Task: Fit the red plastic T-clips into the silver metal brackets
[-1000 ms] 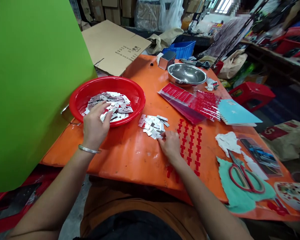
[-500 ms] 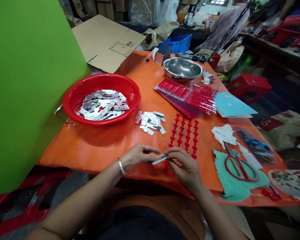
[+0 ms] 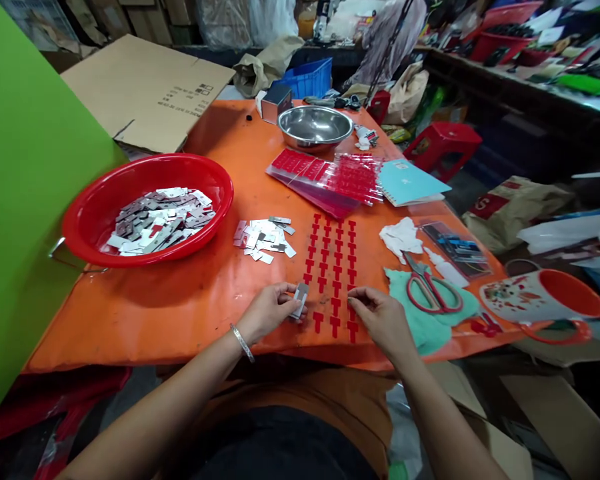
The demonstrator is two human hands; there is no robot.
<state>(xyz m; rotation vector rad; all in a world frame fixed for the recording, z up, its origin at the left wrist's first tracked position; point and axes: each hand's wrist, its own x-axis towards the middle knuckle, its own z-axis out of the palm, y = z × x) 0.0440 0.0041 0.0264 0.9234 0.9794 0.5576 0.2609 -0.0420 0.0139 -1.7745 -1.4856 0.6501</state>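
My left hand (image 3: 274, 308) is closed on a small grey metal plate (image 3: 299, 300), held just left of the red T-shaped pieces (image 3: 337, 259), which lie in rows on the orange table. At the right-hand column of those pieces is my right hand (image 3: 377, 317), its thumb and forefinger pinched together; what is between the fingertips, if anything, is too small to make out. A loose pile of metal plates (image 3: 265, 237) lies behind my left hand. More plates fill part of a red basin (image 3: 215, 230) at the left.
Scissors (image 3: 435, 293) rest on a green cloth (image 3: 405, 283) at the right, beside a patterned mug (image 3: 517, 297). Farther back are a steel bowl (image 3: 315, 127), red sheets in plastic (image 3: 305, 167) and a blue notebook (image 3: 410, 181). A green panel (image 3: 30, 167) stands at the left.
My right hand has let go of the plate and moved right to the red pieces. My left hand keeps the plate, now turned more upright. The view has shifted right.
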